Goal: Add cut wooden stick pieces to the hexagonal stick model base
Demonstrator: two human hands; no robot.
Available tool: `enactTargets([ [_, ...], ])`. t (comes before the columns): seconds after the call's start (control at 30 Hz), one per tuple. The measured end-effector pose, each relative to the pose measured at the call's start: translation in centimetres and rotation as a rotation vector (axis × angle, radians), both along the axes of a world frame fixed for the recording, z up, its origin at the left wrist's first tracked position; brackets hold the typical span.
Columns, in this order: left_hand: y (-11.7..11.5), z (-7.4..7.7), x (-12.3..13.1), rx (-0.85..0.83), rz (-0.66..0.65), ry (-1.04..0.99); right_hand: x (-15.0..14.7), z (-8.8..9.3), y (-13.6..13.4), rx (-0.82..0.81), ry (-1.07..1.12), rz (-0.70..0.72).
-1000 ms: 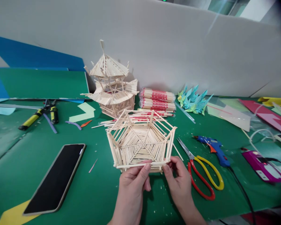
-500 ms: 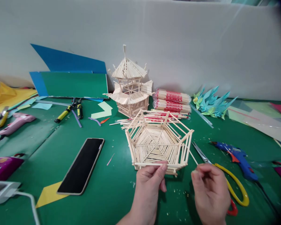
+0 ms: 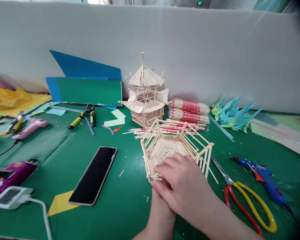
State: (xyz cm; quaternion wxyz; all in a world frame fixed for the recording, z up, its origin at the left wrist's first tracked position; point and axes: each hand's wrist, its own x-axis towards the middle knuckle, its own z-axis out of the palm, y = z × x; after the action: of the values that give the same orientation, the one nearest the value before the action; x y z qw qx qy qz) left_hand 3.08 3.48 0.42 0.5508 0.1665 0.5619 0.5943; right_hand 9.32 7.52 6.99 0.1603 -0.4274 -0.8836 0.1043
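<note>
A six-sided open frame of pale wooden sticks (image 3: 162, 146), with a slatted base and upright posts, stands on the green table in front of me. My right hand (image 3: 182, 178) reaches across from the right, its fingers and thumb closed over the frame's near edge, where short stick ends show at the fingertips. Beneath it, my left hand (image 3: 161, 211) is at the same near edge, its fingers hidden by the right hand. Behind the frame stands a pagoda model (image 3: 146, 90) of the same sticks. Loose sticks (image 3: 140, 132) lie between the two.
Yellow-and-red-handled scissors (image 3: 252, 196) and a blue glue gun (image 3: 262, 176) lie at right. Wrapped stick bundles (image 3: 188, 111) and blue folded paper (image 3: 235, 113) sit behind. Leftward are a phone (image 3: 93, 176), pliers (image 3: 82, 118), a pink glue gun (image 3: 31, 129) and a purple power strip (image 3: 12, 178).
My right hand has moved left from beside the frame, across onto its near edge and over my left hand. The thin stick it was near now leans at the frame's right side. The view has shifted slightly.
</note>
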Motion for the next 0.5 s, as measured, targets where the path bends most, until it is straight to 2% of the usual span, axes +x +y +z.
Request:
enactTargets([
  [0.23,-0.2,-1.1,0.0,0.011,-0.010,0.036,-0.1,-0.9,0.5,0.068,-0.012,0.090],
  [0.4,0.0,-2.4,0.5,0.019,-0.032,0.013,0.1,-0.9,0.6,0.116,-0.039,0.116],
  [0.5,0.2,-2.5,0.7,0.015,-0.016,0.020,0.0,-0.7,0.7,0.139,-0.059,0.131],
])
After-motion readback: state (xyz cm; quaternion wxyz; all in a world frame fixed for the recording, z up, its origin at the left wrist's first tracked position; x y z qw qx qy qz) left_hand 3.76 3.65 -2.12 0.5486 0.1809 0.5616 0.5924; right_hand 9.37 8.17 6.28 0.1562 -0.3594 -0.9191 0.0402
